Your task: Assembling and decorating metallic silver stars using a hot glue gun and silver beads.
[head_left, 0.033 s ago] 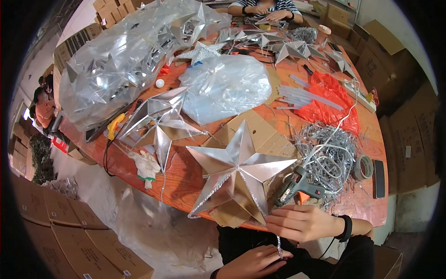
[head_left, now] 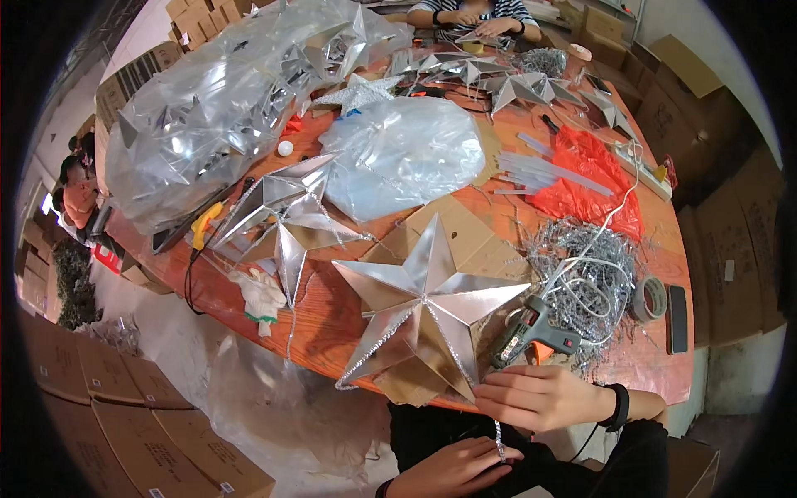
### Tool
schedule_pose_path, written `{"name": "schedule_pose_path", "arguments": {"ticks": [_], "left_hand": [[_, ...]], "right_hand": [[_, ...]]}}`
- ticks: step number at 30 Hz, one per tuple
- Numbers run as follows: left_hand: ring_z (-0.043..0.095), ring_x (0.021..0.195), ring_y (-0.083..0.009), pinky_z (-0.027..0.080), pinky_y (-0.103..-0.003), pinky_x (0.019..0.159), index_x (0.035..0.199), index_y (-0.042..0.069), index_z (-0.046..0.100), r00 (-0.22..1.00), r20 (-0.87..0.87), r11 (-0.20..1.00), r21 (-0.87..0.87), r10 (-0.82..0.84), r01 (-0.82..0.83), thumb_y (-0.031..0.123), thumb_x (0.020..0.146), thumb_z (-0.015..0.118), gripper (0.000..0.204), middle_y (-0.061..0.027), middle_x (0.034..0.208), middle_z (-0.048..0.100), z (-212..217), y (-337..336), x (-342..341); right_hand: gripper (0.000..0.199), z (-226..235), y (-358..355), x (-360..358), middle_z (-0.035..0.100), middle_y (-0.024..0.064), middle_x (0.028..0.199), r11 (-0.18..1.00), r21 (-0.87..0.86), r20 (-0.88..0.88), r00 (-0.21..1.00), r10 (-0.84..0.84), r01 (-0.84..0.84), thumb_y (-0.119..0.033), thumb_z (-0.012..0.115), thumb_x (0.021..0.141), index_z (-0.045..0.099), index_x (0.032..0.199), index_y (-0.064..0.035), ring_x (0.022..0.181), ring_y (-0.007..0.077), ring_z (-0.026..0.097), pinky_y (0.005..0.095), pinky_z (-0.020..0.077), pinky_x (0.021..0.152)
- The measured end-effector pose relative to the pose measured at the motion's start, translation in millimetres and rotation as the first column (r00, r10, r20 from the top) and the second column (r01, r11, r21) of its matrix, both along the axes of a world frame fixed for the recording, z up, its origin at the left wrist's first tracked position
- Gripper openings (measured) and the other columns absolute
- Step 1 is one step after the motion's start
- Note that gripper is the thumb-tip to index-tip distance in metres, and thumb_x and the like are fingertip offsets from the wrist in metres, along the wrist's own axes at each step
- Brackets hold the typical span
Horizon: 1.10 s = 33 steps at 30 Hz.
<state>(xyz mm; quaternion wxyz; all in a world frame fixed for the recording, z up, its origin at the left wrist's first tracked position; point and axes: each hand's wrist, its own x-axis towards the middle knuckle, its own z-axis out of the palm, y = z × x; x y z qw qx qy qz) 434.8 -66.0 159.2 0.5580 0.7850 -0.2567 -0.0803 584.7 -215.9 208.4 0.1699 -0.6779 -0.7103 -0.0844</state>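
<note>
A large silver five-pointed star lies near the table's front edge, partly over flat cardboard. Silver tinsel cord runs along two of its lower ridges. My right hand is closed at the lower right tip, fingers pinching the star where the cord passes. From there the cord hangs to my left hand, which is low over my lap with its fingers closed around the loose end. Just beyond my right hand a grey-green glue gun rests on its side.
A silver tinsel heap, tape roll and phone lie on the right. Left of the star are another silver star, a glove and a yellow-handled tool. Plastic bags fill the middle; a person works opposite.
</note>
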Motion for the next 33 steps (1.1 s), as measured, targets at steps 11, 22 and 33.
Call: {"name": "schedule_pose_path", "arguments": {"ticks": [11,22,33], "left_hand": [[0.060,0.086,-0.0273,0.050,-0.037,0.076,0.116,0.005,0.057,1.000,0.011,1.000,-0.017,-0.021,0.021,0.017,0.090,0.059,0.029,-0.0115,0.094,0.058,-1,-2,5],[0.060,0.090,-0.0277,0.049,-0.036,0.078,0.111,0.003,0.057,1.000,0.020,0.999,-0.045,0.003,-0.002,0.016,0.091,0.056,0.024,-0.0114,0.096,0.060,-8,-5,1],[0.060,0.085,-0.0306,0.049,-0.037,0.076,0.110,0.004,0.058,1.000,0.020,0.997,-0.074,0.024,-0.023,0.016,0.090,0.057,0.023,-0.0134,0.093,0.059,-19,-10,-2]], "right_hand": [[0.036,-3,-1,-1,0.059,0.0097,0.113,1.000,-0.020,0.001,1.000,0.005,-0.005,-0.014,0.054,0.077,0.057,0.111,-0.0027,0.102,0.0196,0.059,0.0303,0.0506,0.087],[0.036,-8,-8,-8,0.058,0.0051,0.103,1.000,-0.027,-0.019,1.000,0.001,-0.002,-0.017,0.056,0.077,0.058,0.111,-0.0047,0.095,0.0159,0.059,0.0281,0.0504,0.081],[0.034,-21,-20,-19,0.056,0.0021,0.096,1.000,-0.005,-0.069,0.997,0.022,-0.023,-0.024,0.060,0.079,0.060,0.108,-0.0079,0.085,0.0140,0.057,0.0258,0.0510,0.074]]}}
